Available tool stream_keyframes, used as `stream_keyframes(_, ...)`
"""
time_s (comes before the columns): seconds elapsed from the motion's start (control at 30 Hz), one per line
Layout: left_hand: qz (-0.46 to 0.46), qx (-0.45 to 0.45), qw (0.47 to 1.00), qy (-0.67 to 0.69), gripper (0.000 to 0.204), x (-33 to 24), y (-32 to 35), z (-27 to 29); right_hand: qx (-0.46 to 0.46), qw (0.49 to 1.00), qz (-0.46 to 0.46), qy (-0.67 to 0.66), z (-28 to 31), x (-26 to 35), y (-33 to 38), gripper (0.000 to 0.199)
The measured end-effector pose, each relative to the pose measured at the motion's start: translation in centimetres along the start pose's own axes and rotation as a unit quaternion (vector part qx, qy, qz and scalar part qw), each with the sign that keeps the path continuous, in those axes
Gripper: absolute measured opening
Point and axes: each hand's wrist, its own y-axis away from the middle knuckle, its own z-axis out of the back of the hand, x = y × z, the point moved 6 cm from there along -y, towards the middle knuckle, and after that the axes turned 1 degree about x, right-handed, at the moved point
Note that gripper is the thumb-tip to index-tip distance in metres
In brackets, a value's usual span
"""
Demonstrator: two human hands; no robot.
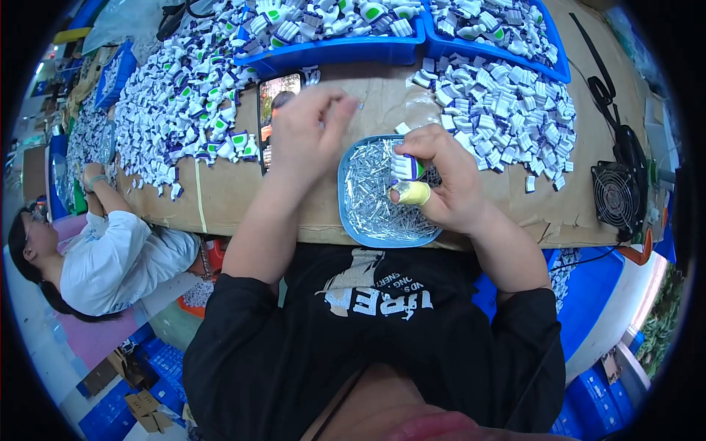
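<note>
— Above the blue tray [343, 209], holding what in the right hand [460, 187]?

— Gripping a small white piece [407, 167] with purple edging and a green patch, pinched between a thumb and curled fingers, directly over loose metal pins [371, 195].

— Covered with anything, at that thumb?

— Wrapped in yellow tape [413, 192] near the tip.

— And over on the left?

— Raised beyond the tray's upper left corner with the left hand [312, 125], partly hiding a phone [265, 110] from view, with thumb and fingers drawn narrow. Too small and blurred there; cannot tell about anything held.

— Touching the white piece with that one too?

— No, apart from it, up and to its left.

— Lying round about?

— Spread on the brown tabletop [529, 209], in a left heap [176, 95] and a right heap [507, 110]: similar pieces. Heaped also in blue bins [338, 54] along the far side.
</note>
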Motion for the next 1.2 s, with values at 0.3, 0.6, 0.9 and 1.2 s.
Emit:
stream_keyframes(0.3,-0.074,0.019,0.941,-0.330,0.016,3.1,-1.8,-0.7,0.019,0.998,0.057,-0.011,-0.6,1.4,0.2,0.046)
stream_keyframes(0.6,0.175,0.290,0.671,0.660,0.023,-2.1,2.7,-4.4,-0.056,0.997,0.047,-0.037,0.8,0.8,1.0,0.056)
stream_keyframes(0.9,0.115,0.287,0.775,0.552,0.026,-2.8,3.8,-6.6,-0.064,0.997,0.028,0.045,0.4,0.3,0.3,0.043)
stream_keyframes(1.2,-0.035,0.229,0.944,0.235,0.022,-2.6,2.0,-2.3,0.049,0.970,-0.209,-0.113,-0.6,-2.2,0.4,0.042)
